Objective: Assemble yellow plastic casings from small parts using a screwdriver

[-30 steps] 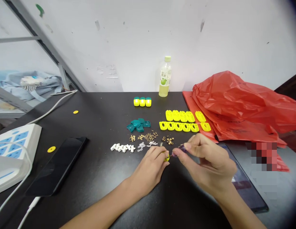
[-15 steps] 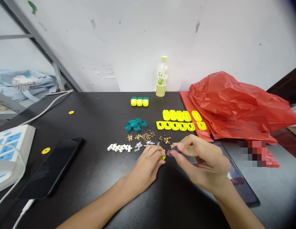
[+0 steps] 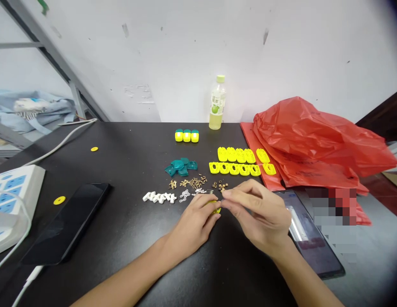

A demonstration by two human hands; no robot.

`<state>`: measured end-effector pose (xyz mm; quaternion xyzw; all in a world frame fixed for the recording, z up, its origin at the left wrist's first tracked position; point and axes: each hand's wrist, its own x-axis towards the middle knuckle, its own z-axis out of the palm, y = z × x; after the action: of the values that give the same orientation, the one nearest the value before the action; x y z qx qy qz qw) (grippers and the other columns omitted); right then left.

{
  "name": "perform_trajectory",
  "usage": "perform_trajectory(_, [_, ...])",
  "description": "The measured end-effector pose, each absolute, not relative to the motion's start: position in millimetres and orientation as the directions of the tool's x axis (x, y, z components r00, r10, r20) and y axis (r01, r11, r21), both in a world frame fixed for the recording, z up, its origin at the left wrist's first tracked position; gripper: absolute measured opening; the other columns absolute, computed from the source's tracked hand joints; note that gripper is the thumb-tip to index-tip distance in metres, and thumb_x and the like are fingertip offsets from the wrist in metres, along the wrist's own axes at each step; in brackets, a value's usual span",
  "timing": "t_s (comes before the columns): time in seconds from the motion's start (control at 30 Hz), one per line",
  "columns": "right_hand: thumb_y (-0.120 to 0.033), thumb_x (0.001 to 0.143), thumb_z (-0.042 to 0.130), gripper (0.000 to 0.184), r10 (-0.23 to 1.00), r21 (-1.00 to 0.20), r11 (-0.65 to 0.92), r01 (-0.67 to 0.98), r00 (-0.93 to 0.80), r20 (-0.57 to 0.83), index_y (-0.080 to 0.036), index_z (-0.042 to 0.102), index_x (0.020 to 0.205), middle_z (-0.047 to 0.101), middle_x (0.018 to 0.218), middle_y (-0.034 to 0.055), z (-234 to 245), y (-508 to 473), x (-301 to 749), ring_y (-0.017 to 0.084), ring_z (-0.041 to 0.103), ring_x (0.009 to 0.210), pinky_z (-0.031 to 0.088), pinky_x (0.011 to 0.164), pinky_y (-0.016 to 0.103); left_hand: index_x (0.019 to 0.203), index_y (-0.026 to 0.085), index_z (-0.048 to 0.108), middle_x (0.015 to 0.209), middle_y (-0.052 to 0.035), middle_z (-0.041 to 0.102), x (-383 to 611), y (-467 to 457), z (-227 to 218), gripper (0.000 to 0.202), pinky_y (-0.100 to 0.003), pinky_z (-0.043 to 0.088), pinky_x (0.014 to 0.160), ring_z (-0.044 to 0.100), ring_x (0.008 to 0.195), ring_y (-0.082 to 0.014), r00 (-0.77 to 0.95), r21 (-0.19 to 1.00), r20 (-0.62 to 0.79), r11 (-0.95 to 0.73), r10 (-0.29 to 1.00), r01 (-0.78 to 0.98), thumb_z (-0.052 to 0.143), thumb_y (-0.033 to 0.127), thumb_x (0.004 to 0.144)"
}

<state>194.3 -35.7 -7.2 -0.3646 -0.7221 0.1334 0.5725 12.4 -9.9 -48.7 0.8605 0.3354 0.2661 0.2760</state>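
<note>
My left hand [image 3: 194, 224] rests on the black table [image 3: 128, 213], its fingers pinched on a small yellow plastic part [image 3: 214, 207]. My right hand [image 3: 259, 215] meets it from the right, fingers pinched together at that part; what they hold is hidden. Just beyond the hands lie small brass bits [image 3: 194, 183], little brass rings [image 3: 220, 185], silvery metal pieces [image 3: 185, 195] and white plastic pieces [image 3: 158, 197]. Farther back are teal caps [image 3: 181, 167], two rows of yellow shells [image 3: 238, 162] and three yellow-and-teal assembled units [image 3: 186, 135].
A drink bottle [image 3: 217, 103] stands at the wall. Red plastic bags [image 3: 313, 140] fill the right side. A tablet [image 3: 309, 232] lies at my right, a dark phone [image 3: 65, 221] and a white power strip [image 3: 9, 204] at the left. Yellow discs [image 3: 59, 200] lie loose.
My right hand has moved left and closed in on the yellow part; the purple-handled tool seen earlier in its fingers no longer shows. The left hand has stayed on the part.
</note>
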Motion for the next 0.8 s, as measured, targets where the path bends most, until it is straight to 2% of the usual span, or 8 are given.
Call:
perform_trajectory(0.1, [-0.002,0.089,0.058,0.055,0.755,-0.687,0.649,0.329,-0.163,0.635,-0.03,0.056,0.137,0.071,0.11,0.007,-8.4,-37.7,195.2,0.019,0.07,0.093,0.062,0.079,0.036,0.114,0.024,0.064,0.122,-0.0053,0.061,12.6,-9.7,-47.4,0.024,-0.039,0.047,0.102,0.054,0.115,-0.0211,0.634,0.66,0.276,-0.622,0.723,0.422,0.054,0.013,0.095])
perform_trajectory(0.17, [-0.002,0.089,0.059,0.055,0.742,-0.673,0.666,0.322,-0.187,0.644,-0.028,0.055,0.137,0.071,0.115,0.0077,-9.4,-37.7,194.4,0.02,0.07,0.099,0.061,0.084,0.038,0.113,0.023,0.064,0.122,-0.0053,0.061,12.7,-9.8,-46.5,0.023,-0.038,0.047,0.102,0.054,0.115,-0.0207,0.636,0.667,0.273,-0.618,0.722,0.416,0.053,0.013,0.096])
perform_trajectory(0.3, [-0.004,0.081,0.071,0.048,0.651,-0.59,0.716,0.373,-0.051,0.758,-0.029,0.068,0.122,0.071,0.102,0.0065,-10.5,-36.0,189.8,0.02,0.069,0.089,0.061,0.073,0.035,0.113,0.021,0.064,0.119,-0.0064,0.062,12.4,-10.8,-46.3,0.021,-0.037,0.048,0.1,0.054,0.114,-0.0206,0.634,0.675,0.262,-0.607,0.728,0.418,0.052,0.015,0.097])
perform_trajectory(0.37, [-0.003,0.085,0.067,0.049,0.709,-0.66,0.666,0.347,-0.021,0.705,-0.03,0.065,0.125,0.072,0.101,0.0058,-10.5,-36.4,189.2,0.019,0.07,0.087,0.061,0.073,0.034,0.115,0.021,0.063,0.12,-0.0061,0.061,12.2,-11.1,-47.2,0.022,-0.038,0.047,0.101,0.053,0.115,-0.0208,0.634,0.668,0.263,-0.611,0.728,0.425,0.052,0.015,0.097])
perform_trajectory(0.47, [-0.002,0.09,0.057,0.053,0.791,-0.74,0.6,0.304,-0.087,0.606,-0.029,0.057,0.135,0.072,0.113,0.0068,-10.4,-37.3,190.7,0.02,0.071,0.098,0.061,0.084,0.038,0.116,0.021,0.063,0.122,-0.0064,0.061,12.0,-10.8,-48.6,0.022,-0.038,0.047,0.102,0.053,0.116,-0.0211,0.633,0.657,0.27,-0.619,0.726,0.431,0.052,0.015,0.097])
perform_trajectory(0.63, [-0.002,0.083,0.068,0.048,0.665,-0.613,0.696,0.375,-0.013,0.747,-0.03,0.068,0.123,0.069,0.106,0.007,-10.4,-35.9,189.7,0.02,0.069,0.092,0.061,0.075,0.035,0.118,0.02,0.063,0.122,-0.0068,0.061,11.9,-9.6,-49.4,0.024,-0.038,0.047,0.102,0.054,0.115,-0.0211,0.633,0.66,0.258,-0.612,0.73,0.436,0.052,0.015,0.097])
perform_trajectory(0.73, [-0.001,0.09,0.057,0.051,0.757,-0.717,0.633,0.293,-0.041,0.652,-0.029,0.06,0.132,0.071,0.107,0.0064,-11.8,-36.5,188.7,0.019,0.07,0.093,0.062,0.08,0.036,0.117,0.02,0.063,0.123,-0.0063,0.061,11.7,-9.7,-49.1,0.023,-0.037,0.046,0.103,0.053,0.116,-0.0209,0.636,0.658,0.263,-0.617,0.726,0.432,0.053,0.016,0.097])
perform_trajectory(0.8, [-0.003,0.089,0.058,0.049,0.772,-0.734,0.614,0.29,-0.028,0.635,-0.028,0.061,0.131,0.069,0.114,0.0076,-13.2,-36.9,189.0,0.021,0.069,0.1,0.061,0.086,0.04,0.115,0.019,0.064,0.122,-0.0065,0.061,11.7,-10.1,-48.7,0.021,-0.037,0.047,0.102,0.054,0.114,-0.0208,0.633,0.658,0.267,-0.617,0.727,0.431,0.053,0.017,0.097])
